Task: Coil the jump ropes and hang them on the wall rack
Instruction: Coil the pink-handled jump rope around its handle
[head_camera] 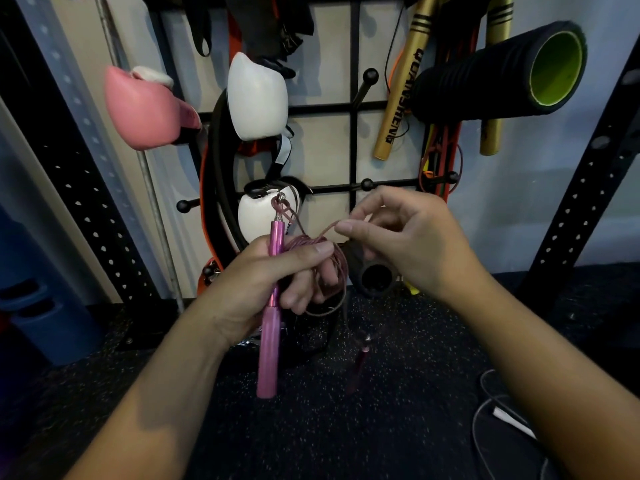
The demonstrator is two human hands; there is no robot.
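The rope point(313, 258) sits bunched in loops in my left hand point(273, 282), in front of the rack point(353, 109) and just below its lower pegs. My left fingers point(304, 258) curl round the pink handle point(272, 306) and the loops together, thumb pressed across the top, so the coil cannot spring apart while I work. The handle stands nearly upright, its swivel end up toward the rack. My right hand point(408, 240) is just beside the coil, thumb and forefinger pinching a strand that runs back to the loops; I judge I am wrapping this strand round the bundle to bind it (the other fingers curl loosely, holding nothing). The second handle point(360, 362) dangles below the coil, blurred, above the floor point(346, 427).

On the rack hang a white glove point(258, 98) above my left hand, a pink glove point(145, 112) off its left edge, gold sticks point(401, 95) and a foam roller point(502, 74) to the right. A free peg point(367, 184) juts from the rack just above my right hand, a likely place to hang the coil.
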